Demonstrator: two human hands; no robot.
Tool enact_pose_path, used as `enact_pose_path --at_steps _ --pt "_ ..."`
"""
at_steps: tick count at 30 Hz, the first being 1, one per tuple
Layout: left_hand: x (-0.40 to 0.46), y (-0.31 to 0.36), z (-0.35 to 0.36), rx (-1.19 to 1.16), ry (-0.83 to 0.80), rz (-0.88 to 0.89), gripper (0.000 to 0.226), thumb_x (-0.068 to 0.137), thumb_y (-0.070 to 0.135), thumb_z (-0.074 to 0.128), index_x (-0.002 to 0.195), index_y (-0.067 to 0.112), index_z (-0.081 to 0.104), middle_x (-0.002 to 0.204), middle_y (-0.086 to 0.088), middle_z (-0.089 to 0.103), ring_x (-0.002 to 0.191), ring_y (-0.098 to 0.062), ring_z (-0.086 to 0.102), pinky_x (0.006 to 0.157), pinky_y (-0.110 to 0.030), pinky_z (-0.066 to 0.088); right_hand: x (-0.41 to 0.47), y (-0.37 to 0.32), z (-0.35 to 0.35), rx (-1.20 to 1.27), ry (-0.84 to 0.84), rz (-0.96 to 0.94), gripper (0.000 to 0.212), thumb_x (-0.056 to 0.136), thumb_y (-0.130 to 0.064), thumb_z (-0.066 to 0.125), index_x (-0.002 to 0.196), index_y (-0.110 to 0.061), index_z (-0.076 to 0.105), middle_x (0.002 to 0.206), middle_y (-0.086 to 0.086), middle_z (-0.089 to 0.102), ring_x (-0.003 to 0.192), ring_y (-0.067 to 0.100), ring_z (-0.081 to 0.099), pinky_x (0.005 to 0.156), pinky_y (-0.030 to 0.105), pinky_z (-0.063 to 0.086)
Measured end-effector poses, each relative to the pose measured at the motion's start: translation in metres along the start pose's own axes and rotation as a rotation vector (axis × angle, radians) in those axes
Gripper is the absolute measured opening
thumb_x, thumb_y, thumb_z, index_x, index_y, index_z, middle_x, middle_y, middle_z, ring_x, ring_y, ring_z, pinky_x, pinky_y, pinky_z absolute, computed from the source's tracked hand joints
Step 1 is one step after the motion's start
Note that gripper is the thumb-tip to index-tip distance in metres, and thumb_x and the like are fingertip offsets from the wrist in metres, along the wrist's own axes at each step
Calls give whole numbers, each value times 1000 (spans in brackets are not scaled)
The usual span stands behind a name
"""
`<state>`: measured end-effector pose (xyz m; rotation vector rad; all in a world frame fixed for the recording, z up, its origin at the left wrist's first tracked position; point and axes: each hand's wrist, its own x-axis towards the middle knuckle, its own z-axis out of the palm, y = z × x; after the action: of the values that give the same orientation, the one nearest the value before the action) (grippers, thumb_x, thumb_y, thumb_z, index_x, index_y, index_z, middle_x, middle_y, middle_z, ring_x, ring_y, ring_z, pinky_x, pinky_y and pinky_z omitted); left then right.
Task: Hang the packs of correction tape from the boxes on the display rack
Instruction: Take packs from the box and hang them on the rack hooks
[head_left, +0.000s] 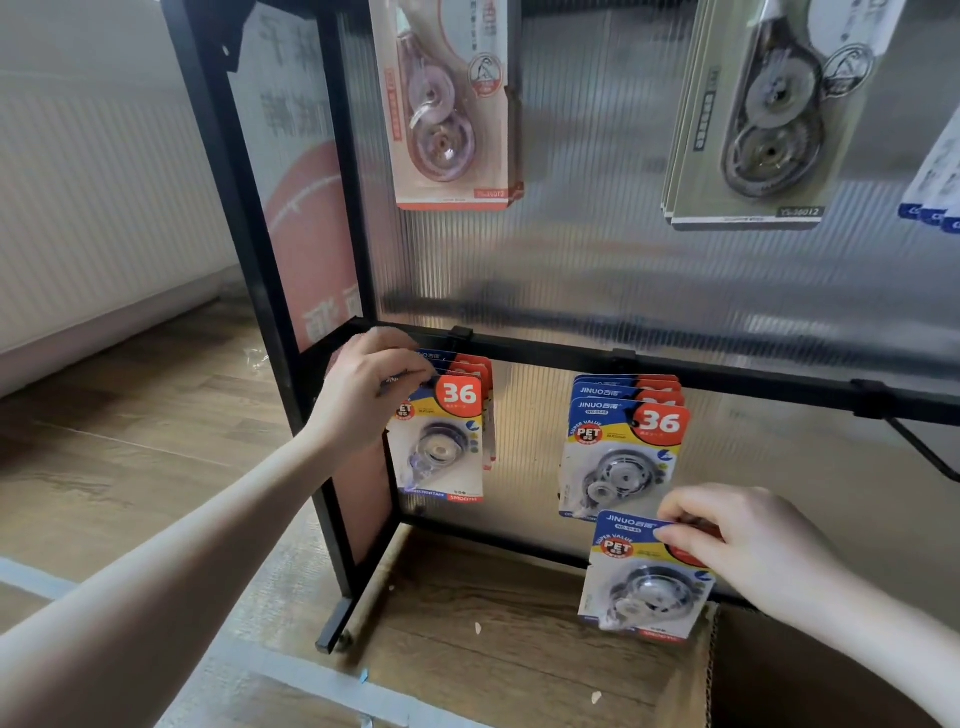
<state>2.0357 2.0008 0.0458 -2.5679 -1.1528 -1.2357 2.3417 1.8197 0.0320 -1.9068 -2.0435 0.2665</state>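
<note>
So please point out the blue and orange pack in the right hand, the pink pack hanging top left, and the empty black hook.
Blue and orange pack (631, 558), head view: its blue corner.
Pink pack (447, 104), head view: clear blister.
Empty black hook (919, 447), head view: its slanted rod.

Above the pack (647, 577) my right hand (748, 545) pinches by its top edge, a hanging stack of packs (621, 447) fills the space up to the black crossbar (675, 366). To the right of that grip the ribbed panel (805, 467) stands bare as far as an unladen hook (919, 447). Below it lies open wooden floor (493, 623), with a cardboard box edge (709, 670) close under my wrist. My left hand (371, 395) grips the front pack (441, 441) of the left stack, the rack's black post (306, 415) just beside my wrist.
</note>
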Motion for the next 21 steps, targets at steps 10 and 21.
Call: enact_pose_path --at_steps 10,21 --pt "3 4 9 -6 -97 22 14 90 -3 49 95 2 61 109 -6 66 95 -18 57 71 -20 38 -5 14 -3 -29 15 33 9 87 -36 59 79 -33 61 76 -20 61 72 -6 55 55 13 39" --pt "-7 25 -6 44 -54 -10 25 89 3 48 108 3 64 108 -9 67 101 -23 58 80 -27 40 -27 20 -29 40 110 54 8 86 -34 60 79 -30 61 78 -18 63 76 0 59 62 26 52"
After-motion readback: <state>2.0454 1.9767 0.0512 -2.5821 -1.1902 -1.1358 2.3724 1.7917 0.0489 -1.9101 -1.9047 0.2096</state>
